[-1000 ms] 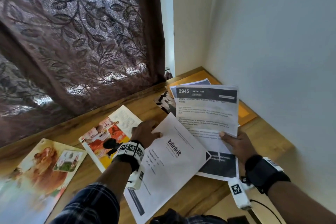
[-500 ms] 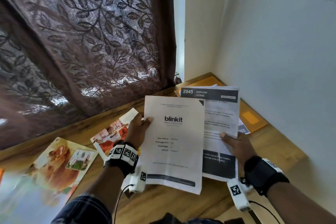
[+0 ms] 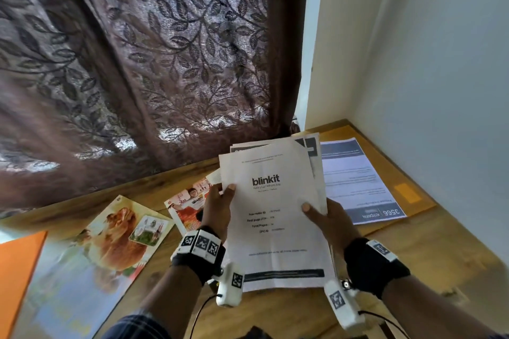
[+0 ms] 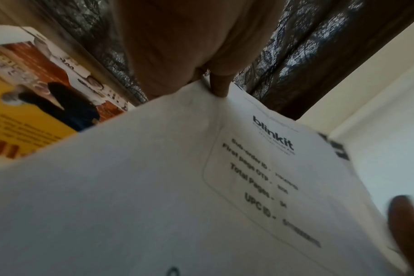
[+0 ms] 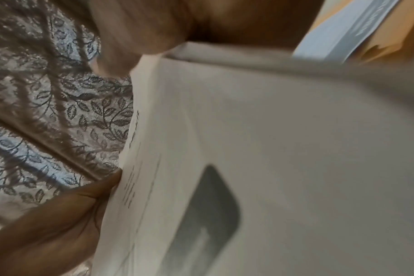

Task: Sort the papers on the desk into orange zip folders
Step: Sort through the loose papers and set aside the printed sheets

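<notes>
Both hands hold a stack of white papers [image 3: 275, 217] upright above the desk, with a sheet printed "blinkit" [image 4: 274, 134] on top. My left hand [image 3: 220, 209] grips the stack's left edge, thumb on the front. My right hand [image 3: 327, 220] grips the right edge, thumb on the front; the stack's back [image 5: 284, 149] fills the right wrist view. One printed sheet [image 3: 358, 181] lies on a tan folder [image 3: 407, 192] in the desk's right corner. An orange folder [image 3: 19, 270] lies at the far left edge.
Colour magazines [image 3: 115, 239] and a red-and-yellow leaflet [image 3: 190, 201] lie on the wooden desk [image 3: 413, 250] to the left. A brown leaf-patterned curtain [image 3: 151, 63] hangs behind the desk. White walls [image 3: 440, 63] close in the right corner.
My left hand lifted the blinkit sheet off the desk and laid it over the papers in my right hand. Both hands now hold one stack, and a sheet shows on the tan folder.
</notes>
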